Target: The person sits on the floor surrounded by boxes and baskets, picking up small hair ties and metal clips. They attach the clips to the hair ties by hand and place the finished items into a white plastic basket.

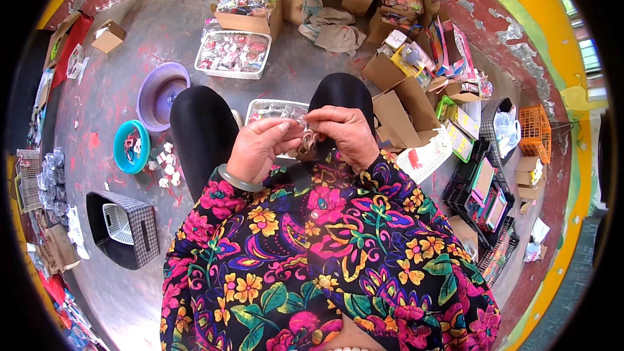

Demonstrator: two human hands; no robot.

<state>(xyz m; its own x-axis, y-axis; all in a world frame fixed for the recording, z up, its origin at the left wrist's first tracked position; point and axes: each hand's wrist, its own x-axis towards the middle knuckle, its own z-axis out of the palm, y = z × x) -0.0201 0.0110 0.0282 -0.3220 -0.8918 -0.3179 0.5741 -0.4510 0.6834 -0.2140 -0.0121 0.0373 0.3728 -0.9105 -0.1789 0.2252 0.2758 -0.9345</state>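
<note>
In front of my chest my left hand (259, 149) and my right hand (346, 133) come together, fingers pinched. Between their fingertips is a small brown, curled item (307, 145) with a shiny look; its exact kind I cannot make out. A pale bangle (238, 181) circles my left wrist. Just beyond my hands, between my knees, a white basket (261, 102) holds small clear-wrapped pieces, partly hidden by my hands.
Ahead stands another white basket (203, 70) of wrapped pieces, before a filled carton (253, 24). To the left are a purple basin (146, 101), a turquoise tub (118, 156) and a checked bin (146, 231). Opened cartons (393, 120), black crates (458, 185) and an orange crate (535, 131) crowd the right.
</note>
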